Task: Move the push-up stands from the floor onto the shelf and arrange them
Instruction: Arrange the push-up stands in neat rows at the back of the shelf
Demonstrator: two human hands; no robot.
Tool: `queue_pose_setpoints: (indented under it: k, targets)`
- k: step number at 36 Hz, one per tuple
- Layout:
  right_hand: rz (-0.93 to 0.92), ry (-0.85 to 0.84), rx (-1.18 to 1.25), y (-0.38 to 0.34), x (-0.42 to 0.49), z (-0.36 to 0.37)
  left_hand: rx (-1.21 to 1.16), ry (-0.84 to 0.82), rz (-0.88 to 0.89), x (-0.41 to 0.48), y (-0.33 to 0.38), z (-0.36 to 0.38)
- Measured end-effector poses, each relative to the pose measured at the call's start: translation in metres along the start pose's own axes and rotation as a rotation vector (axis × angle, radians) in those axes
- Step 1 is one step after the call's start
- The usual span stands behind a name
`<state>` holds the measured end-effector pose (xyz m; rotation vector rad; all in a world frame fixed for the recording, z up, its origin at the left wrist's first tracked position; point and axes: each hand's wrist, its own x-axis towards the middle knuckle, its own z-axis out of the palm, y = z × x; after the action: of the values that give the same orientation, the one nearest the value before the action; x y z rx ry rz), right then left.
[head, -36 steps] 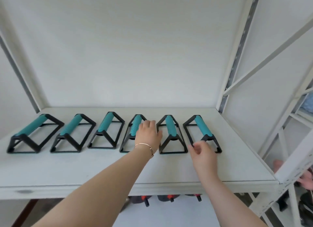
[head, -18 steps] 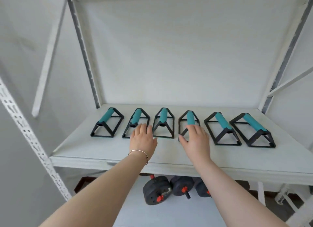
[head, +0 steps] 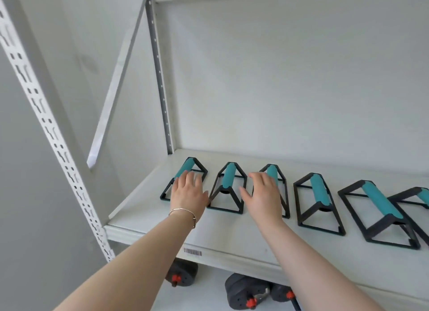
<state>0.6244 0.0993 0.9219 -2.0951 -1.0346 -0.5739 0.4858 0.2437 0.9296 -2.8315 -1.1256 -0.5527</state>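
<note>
White metal shelving fills the view, with a pale wall behind. We see the shelf [head: 148, 208] holding six push-up stands in a left-to-right row, all upright on their black frames. Each teal grip runs near to far, so the long axes point toward the back wall; the ones further right fan out, far ends leaning left in this wide-angle view.

First stand [head: 185, 179] sits at the far left near the rear post. Our left hand [head: 189, 193] lies over its near end, fingers spread and loosely extended, not curled around the grip. We can't tell if the palm presses the frame.

Second stand [head: 228, 187] is between the two hands, untouched.

Third stand [head: 276, 178] is partly hidden by our right hand [head: 263, 194], which is flat and spread wide, thumb out toward the second stand, gripping nothing.

Fourth stand [head: 319, 202], fifth stand [head: 380, 214] and sixth stand [head: 420, 195] sit further right; the sixth is cut by the frame edge.

A thin bracelet [head: 183, 212] is on the left wrist. A barcode label [head: 192, 252] is on the shelf's front lip. Dumbbells [head: 246, 292] lie below the shelf.
</note>
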Motion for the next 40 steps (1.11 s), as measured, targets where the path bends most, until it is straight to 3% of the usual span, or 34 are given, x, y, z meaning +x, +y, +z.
queue_pose_setpoints:
  k: [5,14,20,26,40]
  targets:
    - [0.069,-0.117,0.043,-0.009,0.037,0.040,0.022,-0.022,-0.065,0.039,-0.022,0.011]
    - [0.476,-0.547,0.082,-0.023,0.092,0.090,0.012,-0.149,-0.177,0.103,-0.038,0.030]
    - [0.591,-0.634,0.121,-0.023,0.114,0.106,-0.041,-0.309,-0.272,0.132,-0.044,0.043]
    - [0.569,-0.672,0.074,-0.021,0.137,0.117,-0.049,-0.402,-0.256,0.165,-0.057,0.050]
    - [0.304,-0.787,-0.126,0.006,0.233,0.136,-0.002,-0.398,0.168,0.259,-0.119,0.071]
